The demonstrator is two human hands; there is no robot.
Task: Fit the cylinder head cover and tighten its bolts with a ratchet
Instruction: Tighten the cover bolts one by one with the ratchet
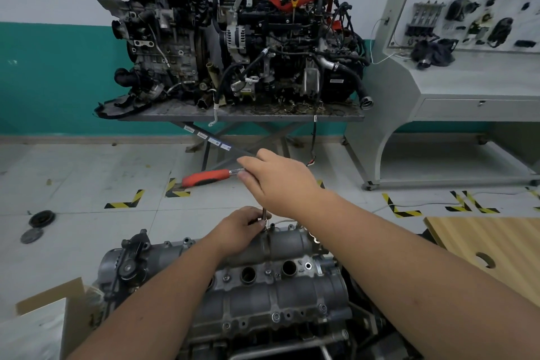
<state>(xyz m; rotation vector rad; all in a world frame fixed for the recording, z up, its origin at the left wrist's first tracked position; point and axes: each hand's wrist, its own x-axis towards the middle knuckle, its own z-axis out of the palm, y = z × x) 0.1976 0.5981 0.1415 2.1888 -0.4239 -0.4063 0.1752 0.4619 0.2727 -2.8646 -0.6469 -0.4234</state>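
The grey cylinder head cover [263,295] lies on the engine in the lower middle, with several bolts along its edges. A ratchet with a red and black handle [206,177] sticks out to the left above the cover's far edge. My right hand [277,181] grips the ratchet at its head end, fingers over the metal shank. From there a thin extension bar [264,215] runs down to a bolt on the far edge. My left hand [242,229] pinches the lower end of that bar against the cover.
A cardboard box [49,321] stands at the lower left, a wooden board [496,245] at the right. Two round parts [39,223] lie on the tiled floor. Beyond, two engines sit on a metal table [233,115], and a grey training console [455,88] fills the right.
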